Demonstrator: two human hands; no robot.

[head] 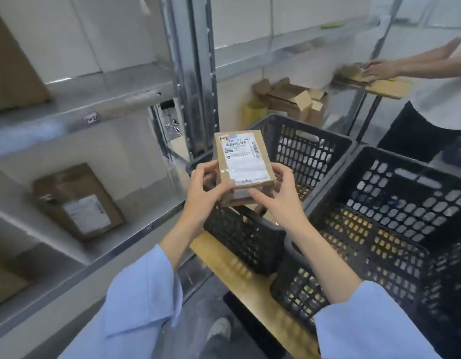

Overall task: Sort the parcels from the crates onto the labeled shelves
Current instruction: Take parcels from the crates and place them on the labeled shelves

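Observation:
A small brown cardboard parcel [241,158] with a white shipping label faces up, held over the near corner of a black plastic crate [250,239]. My left hand [204,189] grips its left edge and my right hand [282,196] grips its right and near edge. A second brown parcel seems to sit under the top one, mostly hidden by my fingers. A second black crate [379,229] stands to the right. Metal shelves [76,99] run along the left, with a small label tag [91,117] on the upper shelf's front edge.
A labelled brown parcel [79,203] lies on the lower left shelf and a large box [11,68] on the upper one. Both crates rest on a wooden board [224,257]. Another person [431,81] at the right handles cardboard near a pile of boxes [291,99].

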